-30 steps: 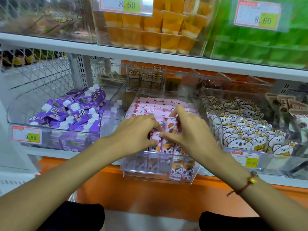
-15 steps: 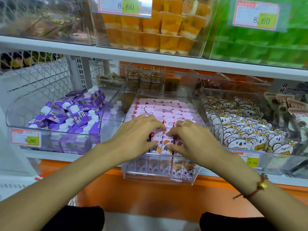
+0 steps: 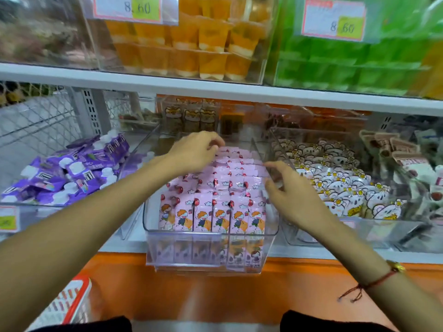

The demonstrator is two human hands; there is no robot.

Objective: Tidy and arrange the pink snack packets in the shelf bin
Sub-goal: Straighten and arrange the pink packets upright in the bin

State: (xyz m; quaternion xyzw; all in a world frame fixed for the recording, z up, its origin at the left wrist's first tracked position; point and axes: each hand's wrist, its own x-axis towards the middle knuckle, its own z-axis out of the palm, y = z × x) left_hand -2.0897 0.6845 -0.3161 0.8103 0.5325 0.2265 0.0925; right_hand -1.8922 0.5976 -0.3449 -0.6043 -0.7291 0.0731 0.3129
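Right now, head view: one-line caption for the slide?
Left hand rests on the rear pink snack packets in the clear bin; right hand hovers open at its right wall.

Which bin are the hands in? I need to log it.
The middle bin, holding pink packets. Left hand touches its back rows, right hand its right side; purple packets lie left, white ones right.

Both bare arms reach forward, hands apart.

The left hand (image 3: 195, 152) is stretched furthest forward, palm down, its fingers curled downward at the tips; whether they pinch anything cannot be told. The right hand (image 3: 293, 196) sits nearer and lower, palm down, fingers relaxed and slightly spread, thumb pointing inward. A red string bracelet with a gold bead (image 3: 374, 281) circles the right wrist.
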